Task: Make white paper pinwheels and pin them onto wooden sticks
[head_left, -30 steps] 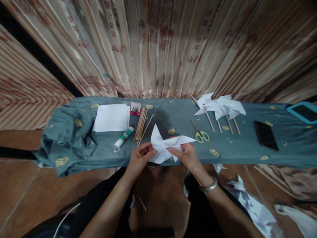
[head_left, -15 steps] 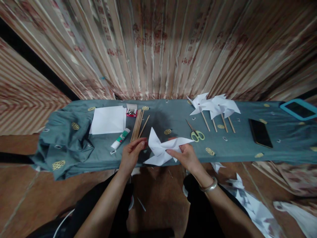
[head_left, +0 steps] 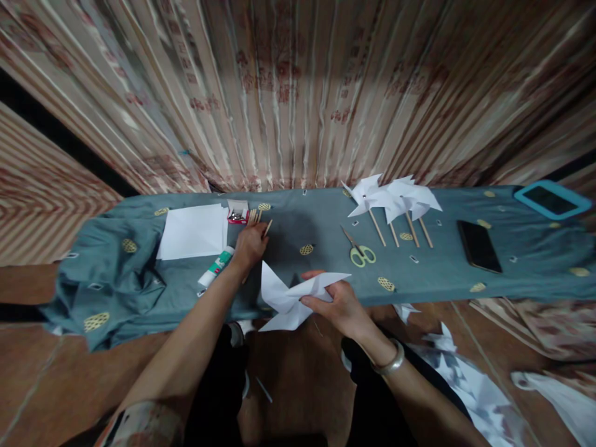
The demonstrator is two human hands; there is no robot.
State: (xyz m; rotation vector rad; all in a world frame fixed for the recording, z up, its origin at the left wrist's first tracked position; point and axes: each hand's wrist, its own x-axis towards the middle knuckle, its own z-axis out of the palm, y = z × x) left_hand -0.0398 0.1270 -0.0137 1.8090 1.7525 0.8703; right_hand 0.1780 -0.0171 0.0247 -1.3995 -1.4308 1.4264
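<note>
A white paper pinwheel [head_left: 285, 302] hangs over the front edge of the cloth-covered bench. My right hand [head_left: 338, 304] pinches it by one blade near the center, thumb in front and fingers behind. Further back, my left hand [head_left: 251, 247] is on the wooden sticks [head_left: 252, 217], its fingers curled round the single stick [head_left: 267, 228] at the right of the bundle. The hand covers most of the sticks' length. Just left of it lie a glue stick [head_left: 216, 267] and a small red-and-white box of metal pins [head_left: 238, 212].
A stack of white paper [head_left: 192, 233] lies at the left. Green-handled scissors [head_left: 361, 253], several finished pinwheels [head_left: 395, 195], a black phone [head_left: 479, 246] and a blue-framed tablet [head_left: 552, 200] are to the right. Paper pinwheel shapes [head_left: 470, 379] are in a clear bag on the floor.
My left hand has moved from beside the pinwheel forward onto the sticks and closed there. My right hand has lowered the pinwheel slightly toward me. The view has shifted a little.
</note>
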